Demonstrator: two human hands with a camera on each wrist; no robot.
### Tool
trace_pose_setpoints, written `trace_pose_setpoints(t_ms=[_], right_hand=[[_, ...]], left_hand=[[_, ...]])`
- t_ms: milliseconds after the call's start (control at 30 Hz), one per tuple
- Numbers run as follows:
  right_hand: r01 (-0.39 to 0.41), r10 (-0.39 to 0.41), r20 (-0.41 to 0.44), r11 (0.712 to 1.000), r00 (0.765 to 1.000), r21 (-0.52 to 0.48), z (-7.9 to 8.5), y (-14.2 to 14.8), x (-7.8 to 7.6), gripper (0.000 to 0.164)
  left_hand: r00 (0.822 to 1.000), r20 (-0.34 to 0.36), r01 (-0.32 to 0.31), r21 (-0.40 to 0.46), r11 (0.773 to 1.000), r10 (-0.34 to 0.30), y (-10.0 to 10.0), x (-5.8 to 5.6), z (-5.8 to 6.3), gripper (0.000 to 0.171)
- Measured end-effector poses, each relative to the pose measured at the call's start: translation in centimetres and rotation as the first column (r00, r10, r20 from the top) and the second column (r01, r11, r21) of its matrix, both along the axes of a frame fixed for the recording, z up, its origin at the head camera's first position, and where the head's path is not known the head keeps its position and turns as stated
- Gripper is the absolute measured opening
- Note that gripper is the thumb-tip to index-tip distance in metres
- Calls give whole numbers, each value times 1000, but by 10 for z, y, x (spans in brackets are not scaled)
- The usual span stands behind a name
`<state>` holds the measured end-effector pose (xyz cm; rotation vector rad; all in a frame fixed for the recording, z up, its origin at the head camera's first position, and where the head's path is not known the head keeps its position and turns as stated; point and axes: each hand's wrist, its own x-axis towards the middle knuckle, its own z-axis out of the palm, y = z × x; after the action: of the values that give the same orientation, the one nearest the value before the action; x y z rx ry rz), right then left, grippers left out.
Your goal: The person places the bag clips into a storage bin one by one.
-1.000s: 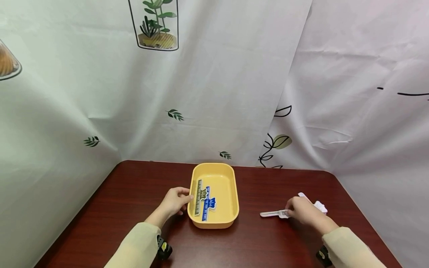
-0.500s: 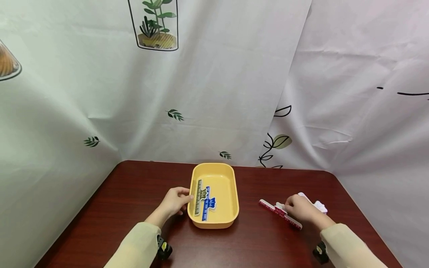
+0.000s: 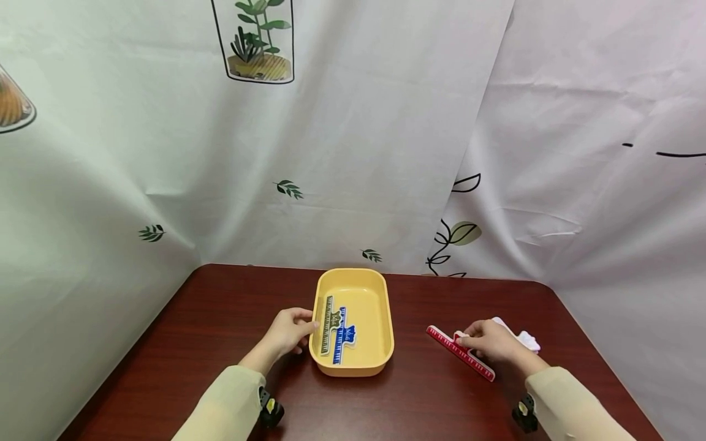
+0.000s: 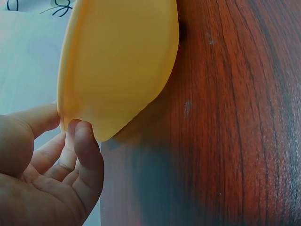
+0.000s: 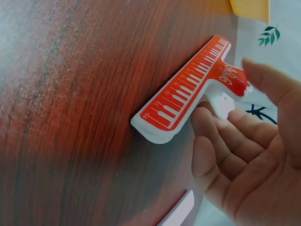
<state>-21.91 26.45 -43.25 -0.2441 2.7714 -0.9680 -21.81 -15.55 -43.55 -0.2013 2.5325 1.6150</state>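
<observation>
The yellow tray (image 3: 373, 334) stands on the table, with a green clip (image 3: 327, 324) and a blue clip (image 3: 339, 335) printed with piano keys lying inside at its left. At the tray's left wall, my left hand (image 3: 287, 334) pinches the rim between thumb and fingers. A red music clip (image 5: 183, 89), keyboard print showing, slants toward the front right in the head view. My right hand (image 3: 493, 343) holds its handle tab, thumb on the printed side and fingers behind. Beyond that hand lies another clip (image 3: 526, 340), white side showing and partly covered.
The dark red-brown wooden table (image 3: 408, 404) has rounded back corners. White printed cloth (image 3: 358, 153) hangs behind it and at both sides. A dark wrist camera (image 3: 270, 409) sits under the left sleeve.
The clip in my right hand has turned from white side showing, pointing left, to red keyboard side showing, on a slant. My left hand and the tray have stayed put.
</observation>
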Motion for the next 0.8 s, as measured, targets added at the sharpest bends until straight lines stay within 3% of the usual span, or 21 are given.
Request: trace_pose_setpoints(t_ms=[233,800], right_hand=[[-6,8,-58,999,998,32,-2,0,-4,18],[59,-60,-7,996,998,-73,-5,-8,-4,13]], left_hand=[[1000,-1,1,8,1000,-1,1,0,1,33],[1000,1,3,29,1000,-3,0,0,1,35]])
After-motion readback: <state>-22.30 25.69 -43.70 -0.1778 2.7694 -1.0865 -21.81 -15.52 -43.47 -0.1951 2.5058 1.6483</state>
